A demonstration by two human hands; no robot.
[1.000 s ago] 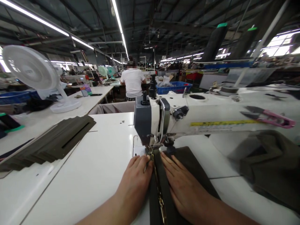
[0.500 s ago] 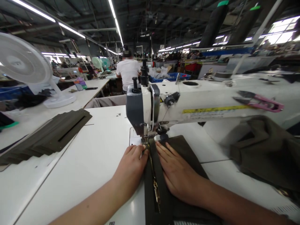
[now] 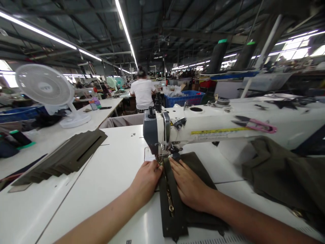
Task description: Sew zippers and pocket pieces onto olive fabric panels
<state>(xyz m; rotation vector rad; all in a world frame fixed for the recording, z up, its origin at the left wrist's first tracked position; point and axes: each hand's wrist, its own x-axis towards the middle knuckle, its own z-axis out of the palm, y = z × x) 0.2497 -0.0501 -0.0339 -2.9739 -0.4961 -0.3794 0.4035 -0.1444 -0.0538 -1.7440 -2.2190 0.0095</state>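
Note:
A dark olive fabric piece [image 3: 199, 169] lies under the needle area of a white sewing machine [image 3: 158, 135]. Along its left part runs a strip with a brass-coloured zipper [image 3: 169, 195], its pull near the lower end. My left hand [image 3: 147, 178] is closed at the strip's left edge, fingers curled and pinching just in front of the presser foot. Flat on the fabric, right of the zipper, rests my right hand [image 3: 189, 184], fingers stretched toward the foot. The fingertips of my left hand are partly hidden.
Stacked olive panels with slots [image 3: 73, 152] lie to the left. Behind them stands a white fan [image 3: 47, 86]. Pink-handled thread snips [image 3: 261, 125] rest on the machine arm. More olive fabric [image 3: 276, 173] is bunched at right. A person in a white shirt [image 3: 143, 93] sits ahead.
The fabric has moved forward under the machine, bringing the zipper pull and the strip's lower end closer to the foot. Both hands stay beside the zipper. My view has tilted up.

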